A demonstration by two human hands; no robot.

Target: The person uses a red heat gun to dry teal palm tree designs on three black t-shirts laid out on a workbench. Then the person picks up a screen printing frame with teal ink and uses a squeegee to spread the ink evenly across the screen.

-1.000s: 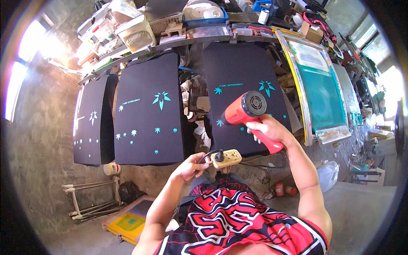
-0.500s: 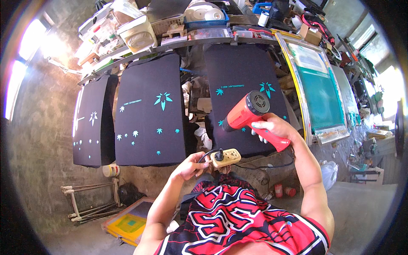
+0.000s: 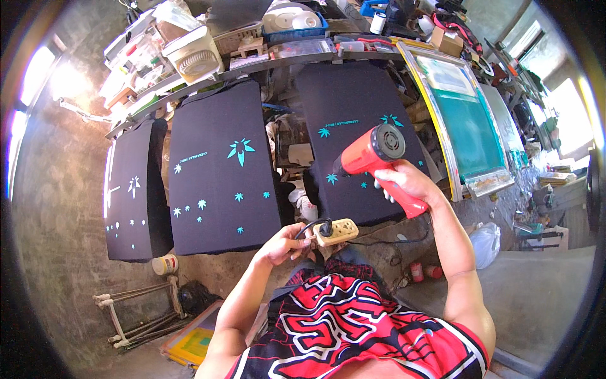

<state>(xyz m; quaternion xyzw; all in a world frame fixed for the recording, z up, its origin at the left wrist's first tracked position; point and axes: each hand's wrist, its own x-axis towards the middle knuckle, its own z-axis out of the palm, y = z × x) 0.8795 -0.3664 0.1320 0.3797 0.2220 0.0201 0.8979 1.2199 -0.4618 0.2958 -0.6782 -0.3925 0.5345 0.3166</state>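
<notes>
Red heat gun (image 3: 363, 155) is grasped by its handle in the right hand (image 3: 409, 180), positioned over the rightmost black printed panel (image 3: 344, 95), nozzle pointing left; contact cannot be confirmed. Cream power strip (image 3: 341, 234), one black plug (image 3: 326, 228) seated, is gripped at its left end by the left hand (image 3: 283, 245), near the panel's lower edge.

Blue basket (image 3: 306, 32) holds white round pcs (image 3: 284, 22). Cream plastic item (image 3: 189, 49) L of basket; white can (image 3: 378, 25) R, cardboard box (image 3: 448, 43) further R. Well below basket: plastic bag (image 3: 487, 243) lower R, pipe rack (image 3: 113, 319) & sm. bucket (image 3: 164, 264) lower L.
</notes>
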